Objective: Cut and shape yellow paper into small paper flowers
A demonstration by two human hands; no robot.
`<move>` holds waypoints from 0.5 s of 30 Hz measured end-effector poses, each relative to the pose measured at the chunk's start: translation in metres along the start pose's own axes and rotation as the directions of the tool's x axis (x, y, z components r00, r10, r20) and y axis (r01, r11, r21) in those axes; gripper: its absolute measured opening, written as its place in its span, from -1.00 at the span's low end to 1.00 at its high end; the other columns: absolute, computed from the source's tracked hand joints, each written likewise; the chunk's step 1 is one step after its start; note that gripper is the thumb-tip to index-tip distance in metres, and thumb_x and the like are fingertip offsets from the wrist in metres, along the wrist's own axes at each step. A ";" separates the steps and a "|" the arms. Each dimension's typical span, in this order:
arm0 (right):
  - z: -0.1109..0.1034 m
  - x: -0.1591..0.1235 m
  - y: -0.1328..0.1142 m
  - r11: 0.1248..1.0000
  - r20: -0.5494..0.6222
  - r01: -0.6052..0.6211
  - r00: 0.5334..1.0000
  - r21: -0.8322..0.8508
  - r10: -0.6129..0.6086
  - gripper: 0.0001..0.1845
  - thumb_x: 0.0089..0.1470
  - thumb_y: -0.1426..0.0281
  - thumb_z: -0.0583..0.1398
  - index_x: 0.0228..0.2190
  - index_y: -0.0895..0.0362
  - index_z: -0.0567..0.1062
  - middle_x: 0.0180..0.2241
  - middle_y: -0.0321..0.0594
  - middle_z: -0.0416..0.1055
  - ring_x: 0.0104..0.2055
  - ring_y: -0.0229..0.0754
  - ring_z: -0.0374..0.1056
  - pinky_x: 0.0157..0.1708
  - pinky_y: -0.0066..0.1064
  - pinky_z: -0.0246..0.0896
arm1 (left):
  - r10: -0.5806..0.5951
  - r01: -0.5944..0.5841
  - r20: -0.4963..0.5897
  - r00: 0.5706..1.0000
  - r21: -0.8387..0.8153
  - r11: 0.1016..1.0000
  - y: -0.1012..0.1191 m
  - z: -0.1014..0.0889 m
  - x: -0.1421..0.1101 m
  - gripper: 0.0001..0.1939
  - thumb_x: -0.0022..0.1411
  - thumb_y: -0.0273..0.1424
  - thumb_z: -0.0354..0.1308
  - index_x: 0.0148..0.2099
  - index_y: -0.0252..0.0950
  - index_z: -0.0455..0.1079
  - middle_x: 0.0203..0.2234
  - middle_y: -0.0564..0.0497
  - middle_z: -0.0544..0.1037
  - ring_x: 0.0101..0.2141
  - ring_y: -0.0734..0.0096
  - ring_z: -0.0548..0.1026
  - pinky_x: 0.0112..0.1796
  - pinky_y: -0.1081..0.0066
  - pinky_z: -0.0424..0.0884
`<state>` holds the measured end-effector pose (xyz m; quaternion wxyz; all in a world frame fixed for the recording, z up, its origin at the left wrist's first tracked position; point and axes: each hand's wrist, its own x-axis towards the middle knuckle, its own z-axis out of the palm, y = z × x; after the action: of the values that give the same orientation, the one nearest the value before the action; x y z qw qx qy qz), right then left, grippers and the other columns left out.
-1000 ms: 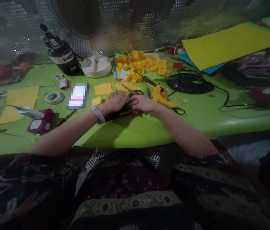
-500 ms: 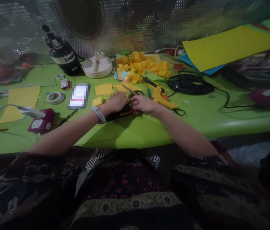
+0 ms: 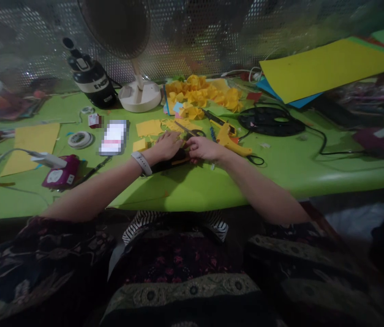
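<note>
My left hand [image 3: 169, 146] lies palm down with its fingers stretched forward, over a long dark object [image 3: 169, 164] on the green table. My right hand [image 3: 202, 149] is closed beside it, fingertips pinched together close to the left fingers; whatever they hold is too small or hidden. Just beyond both hands is a pair of scissors [image 3: 196, 132] with dark handles, its blades pointing away to the left. Small yellow paper pieces [image 3: 149, 127] and a yellow pad [image 3: 140, 145] lie past my left hand. A yellow glue gun [image 3: 230, 140] rests right of my right hand.
Behind are yellow paper flowers [image 3: 198, 93], a cutter knife [image 3: 217, 120] and a white fan base [image 3: 139, 96]. A phone [image 3: 113, 137], tape roll [image 3: 80, 140], dark bottle [image 3: 94, 84] and purple adapter [image 3: 61, 172] stand left. A black reel [image 3: 266, 120] and yellow sheets [image 3: 324, 68] are right.
The view has shifted very slightly, so things sit a few pixels lower and to the right. Both hands keep practically the same pose and place over the dark object.
</note>
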<state>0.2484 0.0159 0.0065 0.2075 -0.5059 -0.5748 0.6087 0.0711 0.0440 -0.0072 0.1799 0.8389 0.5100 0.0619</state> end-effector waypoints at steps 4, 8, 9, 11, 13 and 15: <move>0.000 0.000 0.002 1.000 0.001 0.009 1.000 0.017 -0.009 -0.69 0.03 0.78 0.21 -0.33 0.16 0.33 -0.65 -0.42 0.39 -0.66 -0.38 0.34 -0.66 -0.62 0.28 | -0.055 0.055 0.011 0.998 -0.023 0.998 0.004 -0.003 -0.002 -0.54 0.41 -0.23 -0.28 0.20 -0.26 0.22 0.22 -0.19 0.30 0.28 0.17 0.16 0.24 0.12 0.09; 0.001 -0.002 0.001 1.000 -0.008 0.012 1.000 0.016 -0.012 -0.69 0.03 0.79 0.21 -0.33 0.16 0.33 -0.64 -0.42 0.39 -0.65 -0.38 0.34 -0.65 -0.61 0.29 | -0.079 0.080 0.032 0.996 -0.014 0.997 0.011 -0.006 -0.004 -0.53 0.40 -0.25 -0.28 0.21 -0.30 0.22 0.24 -0.23 0.28 0.29 0.14 0.15 0.23 0.13 0.08; 0.001 -0.002 0.000 1.000 -0.015 0.009 1.000 0.011 -0.009 -0.69 0.04 0.79 0.20 -0.33 0.17 0.33 -0.64 -0.42 0.38 -0.65 -0.37 0.34 -0.65 -0.61 0.29 | -0.083 0.083 0.035 0.996 -0.014 0.996 0.012 -0.007 -0.004 -0.52 0.40 -0.26 -0.28 0.22 -0.32 0.21 0.25 -0.25 0.27 0.30 0.12 0.15 0.23 0.12 0.09; 0.001 -0.003 -0.001 1.000 -0.023 0.004 1.000 0.004 -0.003 -0.69 0.05 0.80 0.17 -0.33 0.17 0.33 -0.64 -0.42 0.38 -0.65 -0.38 0.34 -0.65 -0.61 0.28 | -0.078 0.079 0.036 0.996 -0.018 0.997 0.012 -0.006 -0.004 -0.50 0.40 -0.27 -0.28 0.24 -0.37 0.19 0.26 -0.29 0.26 0.29 0.10 0.15 0.23 0.11 0.08; 0.002 -0.005 -0.002 1.000 -0.020 0.003 1.000 0.005 -0.003 -0.69 0.05 0.80 0.18 -0.32 0.17 0.33 -0.64 -0.43 0.37 -0.65 -0.39 0.33 -0.65 -0.62 0.27 | -0.063 0.063 0.030 0.998 -0.023 0.998 0.009 -0.005 -0.003 -0.49 0.40 -0.27 -0.28 0.25 -0.37 0.19 0.25 -0.30 0.26 0.29 0.08 0.16 0.23 0.08 0.08; 0.002 -0.006 -0.003 1.000 -0.014 0.000 1.000 0.007 0.000 -0.69 0.05 0.80 0.19 -0.32 0.16 0.33 -0.64 -0.44 0.36 -0.66 -0.41 0.31 -0.66 -0.63 0.26 | -0.046 0.047 0.020 0.999 -0.028 0.999 0.006 -0.003 -0.002 -0.52 0.40 -0.28 -0.27 0.23 -0.33 0.20 0.23 -0.27 0.29 0.28 0.08 0.17 0.23 0.07 0.07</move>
<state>0.2481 0.0107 0.0112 0.2134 -0.5094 -0.5712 0.6073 0.0744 0.0409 -0.0023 0.1978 0.8247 0.5267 0.0569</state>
